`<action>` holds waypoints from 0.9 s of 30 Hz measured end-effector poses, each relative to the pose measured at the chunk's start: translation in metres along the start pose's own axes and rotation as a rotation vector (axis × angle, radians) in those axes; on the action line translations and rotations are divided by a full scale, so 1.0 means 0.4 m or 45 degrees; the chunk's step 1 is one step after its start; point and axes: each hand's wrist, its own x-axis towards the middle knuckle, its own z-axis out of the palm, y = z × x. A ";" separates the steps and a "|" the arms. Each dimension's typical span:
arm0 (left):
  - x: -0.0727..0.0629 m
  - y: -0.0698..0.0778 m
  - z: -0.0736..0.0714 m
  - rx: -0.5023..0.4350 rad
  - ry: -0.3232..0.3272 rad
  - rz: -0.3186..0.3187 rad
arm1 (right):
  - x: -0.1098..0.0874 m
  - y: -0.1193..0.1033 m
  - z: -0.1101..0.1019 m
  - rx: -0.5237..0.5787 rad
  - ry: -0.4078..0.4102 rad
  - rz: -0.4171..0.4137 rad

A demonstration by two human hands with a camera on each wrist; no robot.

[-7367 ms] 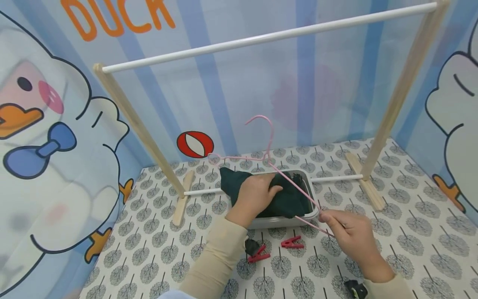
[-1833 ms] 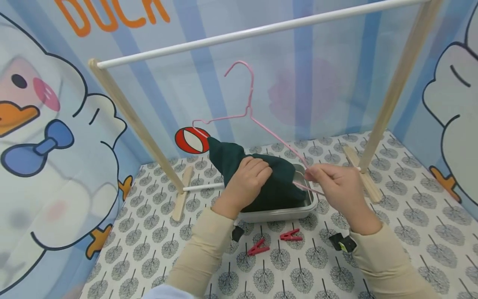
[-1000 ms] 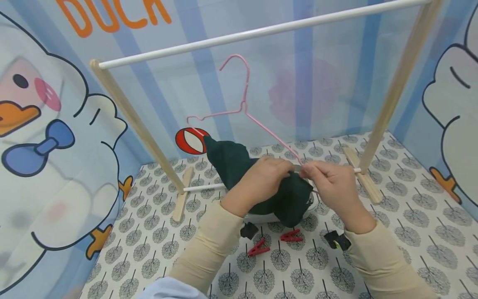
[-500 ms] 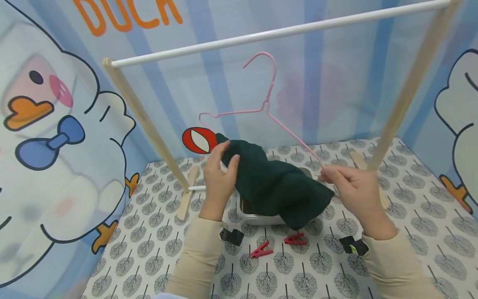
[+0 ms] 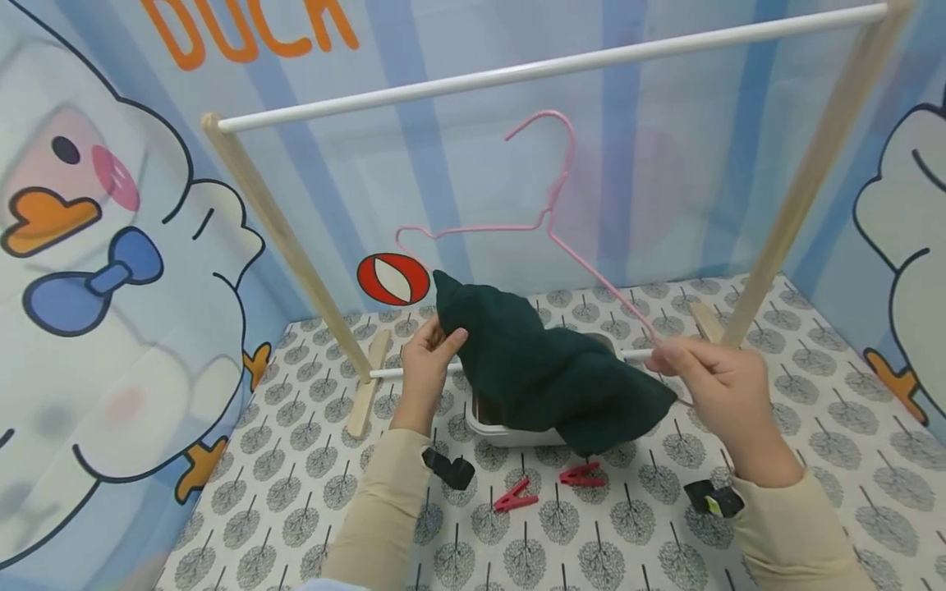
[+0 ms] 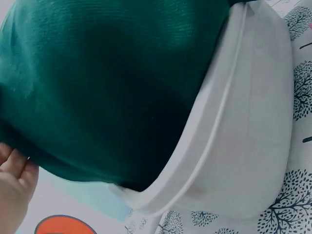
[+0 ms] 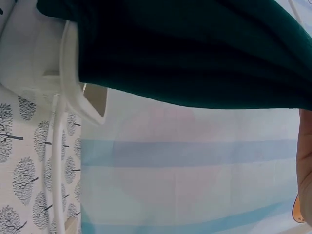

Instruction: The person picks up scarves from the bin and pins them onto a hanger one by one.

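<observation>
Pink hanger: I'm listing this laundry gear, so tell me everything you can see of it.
The hanger is thin, smooth-looking and pink, its material unclear, with a curved hook and a notched shoulder. It is held up tilted, hook uppermost, apart from the white rail. The right hand pinches it near one corner; the dark green cloth covers much of its lower bar.

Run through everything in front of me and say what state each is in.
Pink hanger, tilted, hook free
Dark green cloth, draped over hanger's lower bar
Left hand, pinching cloth's edge
Right hand, gripping hanger's end
Rectangular basin, upright, partly hidden
Two red clothespins, unclipped, lying on tablecloth
Drying rack, standing upright
</observation>
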 end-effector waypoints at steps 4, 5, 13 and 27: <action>0.002 -0.001 0.006 0.080 0.118 0.072 | -0.007 0.010 -0.001 0.016 -0.005 -0.053; 0.002 0.001 0.006 0.094 0.145 0.088 | -0.008 0.012 -0.002 0.015 -0.005 -0.062; -0.003 0.026 -0.002 0.330 0.245 0.187 | -0.017 0.034 -0.016 -0.077 0.018 -0.110; -0.030 0.050 0.013 0.613 0.302 0.198 | -0.023 0.042 -0.033 -0.057 0.111 -0.128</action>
